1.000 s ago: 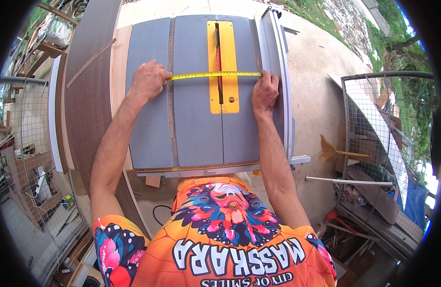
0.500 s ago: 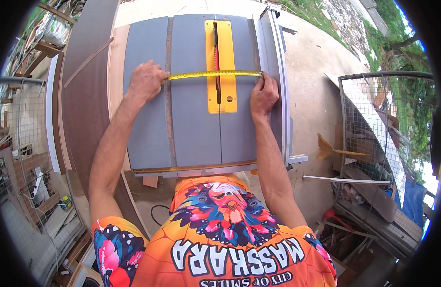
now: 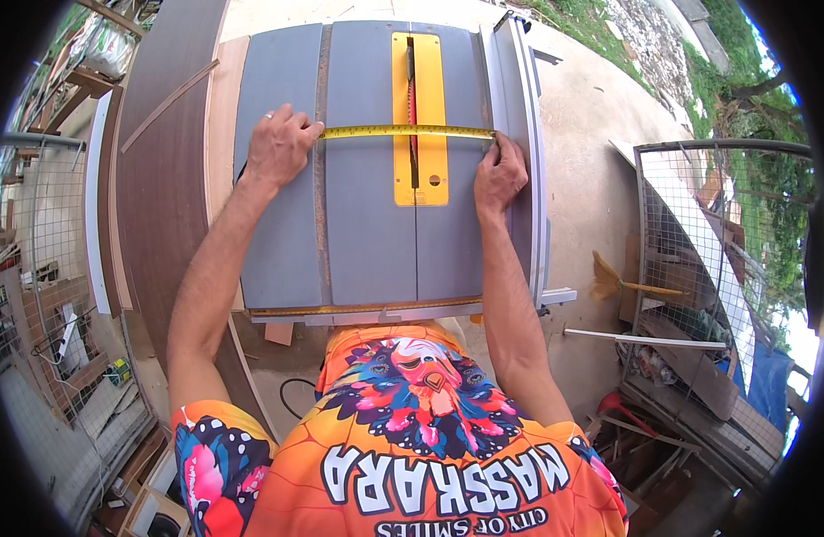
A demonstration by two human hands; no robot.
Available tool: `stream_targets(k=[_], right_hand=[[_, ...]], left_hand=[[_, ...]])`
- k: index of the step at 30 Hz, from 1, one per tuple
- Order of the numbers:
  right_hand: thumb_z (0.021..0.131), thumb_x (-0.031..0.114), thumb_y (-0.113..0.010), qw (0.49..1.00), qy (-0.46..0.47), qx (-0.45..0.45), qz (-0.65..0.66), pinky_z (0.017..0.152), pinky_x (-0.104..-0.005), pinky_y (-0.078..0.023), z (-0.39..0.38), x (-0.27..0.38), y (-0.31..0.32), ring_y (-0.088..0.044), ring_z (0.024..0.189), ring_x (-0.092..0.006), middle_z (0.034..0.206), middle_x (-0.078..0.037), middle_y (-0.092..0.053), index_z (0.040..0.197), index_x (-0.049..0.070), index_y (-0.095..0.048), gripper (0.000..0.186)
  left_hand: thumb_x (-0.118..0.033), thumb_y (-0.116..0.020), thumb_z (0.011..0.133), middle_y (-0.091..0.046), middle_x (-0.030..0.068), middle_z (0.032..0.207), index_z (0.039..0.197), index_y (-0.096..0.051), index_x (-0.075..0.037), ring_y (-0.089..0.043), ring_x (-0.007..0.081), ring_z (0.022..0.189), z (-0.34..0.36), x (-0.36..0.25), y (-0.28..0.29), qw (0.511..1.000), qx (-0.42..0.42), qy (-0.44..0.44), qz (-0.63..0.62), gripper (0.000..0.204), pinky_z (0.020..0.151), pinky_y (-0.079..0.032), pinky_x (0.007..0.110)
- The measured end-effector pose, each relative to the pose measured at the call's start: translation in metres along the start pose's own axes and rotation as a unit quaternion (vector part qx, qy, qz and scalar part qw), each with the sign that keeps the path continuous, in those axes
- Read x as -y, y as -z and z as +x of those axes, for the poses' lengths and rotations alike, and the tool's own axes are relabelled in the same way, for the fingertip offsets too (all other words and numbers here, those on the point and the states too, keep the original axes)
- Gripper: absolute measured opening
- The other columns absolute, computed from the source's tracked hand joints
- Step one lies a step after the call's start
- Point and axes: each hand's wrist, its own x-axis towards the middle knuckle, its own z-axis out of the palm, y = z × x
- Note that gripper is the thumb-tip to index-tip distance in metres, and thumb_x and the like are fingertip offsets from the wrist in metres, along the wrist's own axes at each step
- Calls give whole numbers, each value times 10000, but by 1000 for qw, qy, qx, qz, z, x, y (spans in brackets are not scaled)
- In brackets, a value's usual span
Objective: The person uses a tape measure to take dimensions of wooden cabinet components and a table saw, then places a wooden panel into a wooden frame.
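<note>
The yellow tape measure (image 3: 363, 132) stretched sideways across the gray desk (image 3: 372, 242) of the table saw (image 3: 287, 268), passing over the yellow throat plate (image 3: 433, 89) and its slot. The left hand (image 3: 280, 150) had a closed grip on the tape's left end, beside the rusty miter slot (image 3: 322, 224); whether a case sat inside that fist, I could not tell. The right hand (image 3: 501, 174) pinched the other end near the rip fence (image 3: 526, 89), contact there being unclear. The step in hand looked like gauging a span, and the next move seemed to call for a taut, square tape while the mark was read.
</note>
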Motion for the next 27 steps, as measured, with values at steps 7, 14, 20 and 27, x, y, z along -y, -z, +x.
stream_targets(k=[7, 14, 20, 27], right_hand=[[947, -34, -687, 1000, -3, 6, 11, 899, -444, -608, -3, -1, 2, -747, 1007, -384, 1123, -194, -772, 1139, -14, -772, 211], [944, -12, -676, 1000, 14, -9, 17, 886, -442, -598, -2, -2, 0, -746, 990, -372, 1093, -189, -774, 1156, -6, -776, 234], [948, -10, -676, 1000, 6, -2, 20, 893, -444, -598, -2, 1, 1, -744, 990, -377, 1113, -192, -770, 1174, -7, -771, 245], [941, -27, -676, 1000, 0, 6, 25, 869, -455, -592, -2, 0, 2, -734, 975, -377, 1075, -186, -760, 1175, 4, -774, 256]], left_hand=[[-102, -668, 959, -755, -15, 952, 1145, -832, -164, -645, 193, 904, -5, -2, -2, 1000, -24, -9, 15, 256, 796, -555, 387], [-95, -659, 958, -746, -10, 974, 1144, -823, -143, -646, 203, 925, -7, -8, -2, 999, -44, -7, 7, 253, 808, -574, 401], [-82, -681, 937, -723, 17, 970, 1133, -791, -108, -657, 206, 975, -10, -10, -5, 998, -68, -1, -10, 226, 840, -586, 402], [-50, -647, 938, -749, 6, 984, 1145, -818, -141, -670, 216, 985, -8, -6, 4, 999, -18, -23, 24, 283, 884, -555, 424]])
